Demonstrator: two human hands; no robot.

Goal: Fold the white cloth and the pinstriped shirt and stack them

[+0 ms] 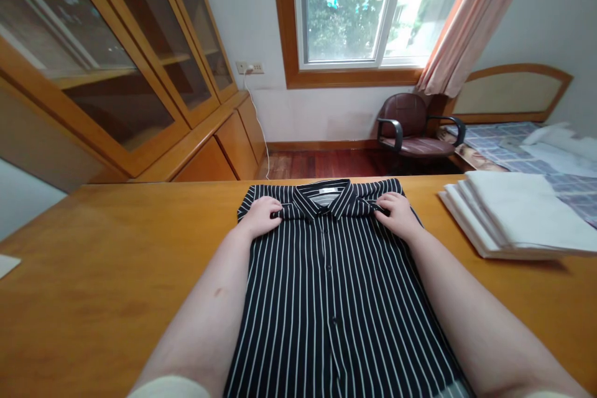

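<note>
Left hand (262, 214) and right hand (396, 211) press flat, grip wide and holding nothing, pinning the striped shirt (331, 286) shoulders smooth either side of the collar (326, 199) between them, against the surface (116, 261)

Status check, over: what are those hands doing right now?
Left hand and right hand flat on striped shirt, by the collar. Shirt buttoned, face up on table. White stack lies apart, right.

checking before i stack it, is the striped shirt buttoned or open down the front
Buttoned. The shirt lies front up on the table, its placket closed with buttons in line; both hands press its shoulders beside the collar.
</note>
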